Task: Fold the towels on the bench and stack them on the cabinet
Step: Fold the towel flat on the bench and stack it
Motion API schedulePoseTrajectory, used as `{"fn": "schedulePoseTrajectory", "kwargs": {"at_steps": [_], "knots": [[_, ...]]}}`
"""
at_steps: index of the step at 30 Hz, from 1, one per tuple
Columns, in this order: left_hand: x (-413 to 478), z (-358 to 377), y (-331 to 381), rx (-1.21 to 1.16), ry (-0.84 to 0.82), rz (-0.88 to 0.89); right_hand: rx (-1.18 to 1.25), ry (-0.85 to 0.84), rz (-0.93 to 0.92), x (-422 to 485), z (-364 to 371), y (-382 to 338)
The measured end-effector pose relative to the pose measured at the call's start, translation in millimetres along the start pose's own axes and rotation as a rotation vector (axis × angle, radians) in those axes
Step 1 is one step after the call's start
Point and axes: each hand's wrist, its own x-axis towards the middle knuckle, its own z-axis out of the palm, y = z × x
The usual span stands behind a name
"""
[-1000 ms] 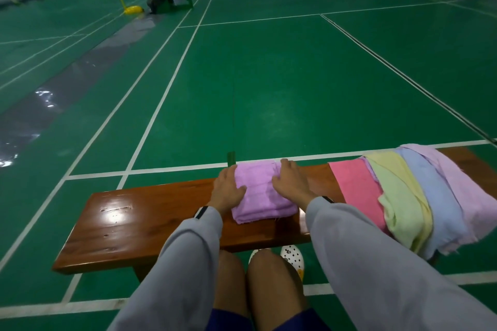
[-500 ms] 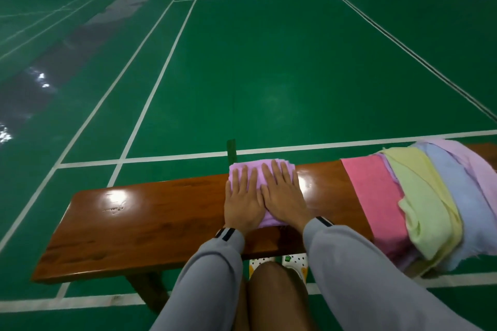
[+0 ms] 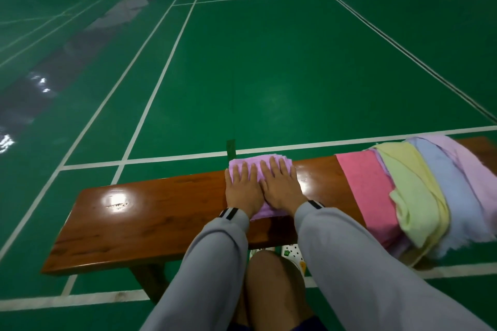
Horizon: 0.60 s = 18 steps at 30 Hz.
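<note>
- The left hand (image 3: 243, 191) and the right hand (image 3: 282, 185) lie side by side, fingers straight and flat. Both palms press down on the purple towel (image 3: 262, 213); neither hand curls round anything.
- Under the palms, the purple towel is a small folded block with layered edges showing past the fingertips. It sits on the bench (image 3: 161, 209), near the far edge. I judge that its folding is finished or nearly so, and that this press flattens the creases.
- To the left of the hands the bench top is bare wood with a glare spot. No folded stack sits there.
- To the right of the hands, a little apart from the folded towel, four more towels hang loosely over the bench, overlapping one another. In order outward they are a pink towel (image 3: 363, 188), a yellow towel (image 3: 411, 191), a blue towel (image 3: 451, 196) and a lilac towel (image 3: 473, 169). None looks folded.
- The cabinet is not in view, so I cannot tell whether any towels are stacked on it.
- Judged from this, the task is at an early stage: one towel is about ready to carry off, at least four are left to fold, and the stacking comes after that.
</note>
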Motion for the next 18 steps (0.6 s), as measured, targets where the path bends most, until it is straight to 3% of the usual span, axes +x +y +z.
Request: {"fn": "schedulePoseTrajectory", "kwargs": {"at_steps": [5,10,13,18], "knots": [[-14.7,-21.0,44.6,0.012,0.005,0.071,-0.085,-0.033,-0.055,-33.6,-24.6,29.1],[-25.6,-31.9,103.5,-0.048,0.051,0.174,-0.072,-0.020,0.105,-68.8,-43.7,85.3],[-21.6,-31.4,147.1,-0.163,0.027,0.237,0.046,-0.072,0.231,-87.0,-53.8,118.7],[-11.7,-27.9,211.9,-0.461,-0.127,0.221,0.048,-0.077,0.360,-118.8,-58.1,173.4]]}}
